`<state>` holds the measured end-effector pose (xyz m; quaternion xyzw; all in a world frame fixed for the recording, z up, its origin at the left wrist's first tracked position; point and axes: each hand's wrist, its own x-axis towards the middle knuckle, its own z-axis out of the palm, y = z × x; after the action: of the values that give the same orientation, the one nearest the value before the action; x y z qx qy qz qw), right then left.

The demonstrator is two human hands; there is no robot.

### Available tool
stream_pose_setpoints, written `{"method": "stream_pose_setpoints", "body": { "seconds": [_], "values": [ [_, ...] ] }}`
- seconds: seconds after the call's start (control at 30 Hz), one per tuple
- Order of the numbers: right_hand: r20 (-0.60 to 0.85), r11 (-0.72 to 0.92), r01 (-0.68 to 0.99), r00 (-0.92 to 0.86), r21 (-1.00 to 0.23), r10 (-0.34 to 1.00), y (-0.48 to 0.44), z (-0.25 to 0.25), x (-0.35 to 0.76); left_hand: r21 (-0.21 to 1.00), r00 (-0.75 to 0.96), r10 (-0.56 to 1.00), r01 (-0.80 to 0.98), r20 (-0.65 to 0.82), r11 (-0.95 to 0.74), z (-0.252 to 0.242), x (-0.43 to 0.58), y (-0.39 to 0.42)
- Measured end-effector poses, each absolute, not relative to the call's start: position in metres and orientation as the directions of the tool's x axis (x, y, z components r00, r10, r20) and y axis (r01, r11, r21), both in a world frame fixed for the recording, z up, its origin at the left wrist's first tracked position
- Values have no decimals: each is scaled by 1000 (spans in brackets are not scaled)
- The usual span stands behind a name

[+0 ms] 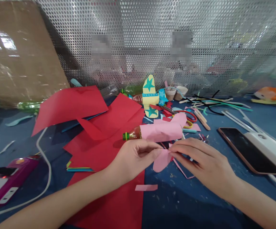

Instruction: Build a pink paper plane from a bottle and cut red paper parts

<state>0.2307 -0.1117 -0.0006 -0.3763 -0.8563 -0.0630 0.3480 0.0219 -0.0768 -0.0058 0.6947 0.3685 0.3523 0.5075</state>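
My left hand (134, 157) and my right hand (197, 160) meet over the blue table, both pinching a small piece of pink paper (161, 160) between their fingertips. Just behind them lies a small bottle (131, 135) with a green cap, its body wrapped in pink paper (163, 130). Red paper sheets (99, 127) spread under my left forearm. A loose pink strip (146, 187) lies on the table near my wrists.
A phone (246, 149) and a white device (268, 148) lie to the right. A purple glue gun (6, 181) with a white cord sits at left. Farther back stand a yellow paper shape with teal stars (149, 95), scissors (187, 115), sticks, cups, cardboard and a perforated metal wall.
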Motion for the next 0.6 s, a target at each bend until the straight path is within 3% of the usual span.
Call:
{"method": "stream_pose_setpoints", "body": {
  "seconds": [0.13,0.27,0.6],
  "values": [
    [664,704,691,-449,-168,598,-110,0,230,897,457,846,195,275,-396,-7,21,-78],
    [681,705,687,-431,-177,591,-110,1,229,730,522,750,308,405,-610,-1,17,-80],
    [685,694,712,-456,-101,568,-112,3,227,396,573,576,419,583,-817,1,13,-76]
  ]
}}
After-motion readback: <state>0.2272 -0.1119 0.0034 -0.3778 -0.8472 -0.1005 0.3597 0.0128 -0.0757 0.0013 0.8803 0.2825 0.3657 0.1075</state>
